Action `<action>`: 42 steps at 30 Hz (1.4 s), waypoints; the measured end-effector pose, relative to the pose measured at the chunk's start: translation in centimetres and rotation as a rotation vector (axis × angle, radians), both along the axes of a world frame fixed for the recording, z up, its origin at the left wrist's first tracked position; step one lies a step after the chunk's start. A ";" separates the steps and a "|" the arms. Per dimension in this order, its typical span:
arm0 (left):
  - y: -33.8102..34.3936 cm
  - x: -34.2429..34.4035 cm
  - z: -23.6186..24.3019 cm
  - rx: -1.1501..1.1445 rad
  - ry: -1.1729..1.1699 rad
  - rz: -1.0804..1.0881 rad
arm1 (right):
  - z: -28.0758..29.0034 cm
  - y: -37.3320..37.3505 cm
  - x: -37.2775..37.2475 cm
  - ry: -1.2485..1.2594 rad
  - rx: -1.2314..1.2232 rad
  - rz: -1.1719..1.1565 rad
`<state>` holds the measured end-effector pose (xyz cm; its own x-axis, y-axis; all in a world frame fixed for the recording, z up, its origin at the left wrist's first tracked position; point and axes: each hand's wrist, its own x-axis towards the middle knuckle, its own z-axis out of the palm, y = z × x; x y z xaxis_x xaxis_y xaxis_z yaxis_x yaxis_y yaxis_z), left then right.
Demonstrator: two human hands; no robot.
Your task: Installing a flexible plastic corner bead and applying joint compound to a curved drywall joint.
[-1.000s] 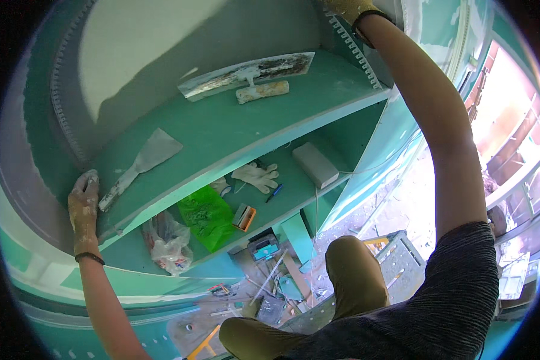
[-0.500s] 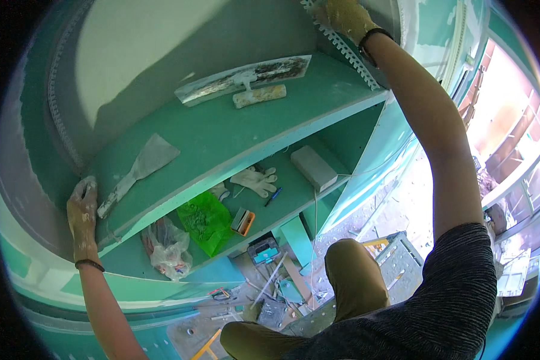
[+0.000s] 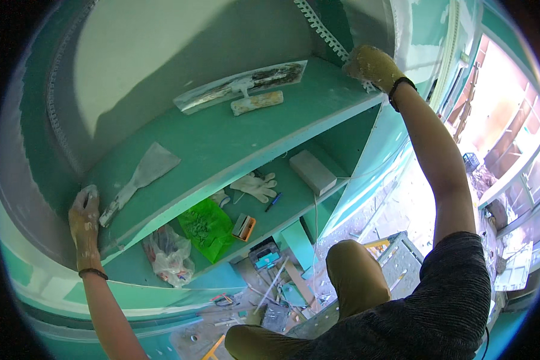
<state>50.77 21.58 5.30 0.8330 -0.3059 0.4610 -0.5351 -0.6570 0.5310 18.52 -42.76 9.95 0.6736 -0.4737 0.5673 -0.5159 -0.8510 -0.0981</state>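
Observation:
My right hand [image 3: 375,67], in a dusty tan glove, is closed on the lower part of a white toothed plastic corner bead [image 3: 321,29] at the right end of the green shelf [image 3: 222,153]. My left hand [image 3: 85,225], also gloved and dusted white, has its fingers together at the shelf's left end, by the foot of another corner bead [image 3: 52,99]. What its fingertips press or hold is hidden. Beside it lies a putty knife [image 3: 141,175], its blade pointing away. A wide plastering blade [image 3: 240,84] with a pale roller-shaped handle [image 3: 257,103] rests toward the back of the shelf.
The lower shelf holds a pale block [image 3: 313,172], white work gloves [image 3: 255,186], a blue pen [image 3: 273,202], a green bag [image 3: 206,230], an orange-edged box [image 3: 244,228] and a clear plastic bag [image 3: 169,258]. Below are a stepped platform [image 3: 402,264] and scattered floor tools.
My right hand has slid down along the corner bead toward the shelf's right end. My left hand stays at the left end, with only a slight shift of the view.

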 end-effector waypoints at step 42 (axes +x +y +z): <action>0.0 0.8 -1.3 0.028 -0.059 -0.017 | -2.3 -7.5 16.1 -0.132 0.003 -0.071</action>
<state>51.53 21.57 3.99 0.7992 -0.3333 0.5002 -0.5763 -0.6616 0.4798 34.67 -50.29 7.67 0.5582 -0.5190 0.6473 -0.5570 -0.8126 -0.1712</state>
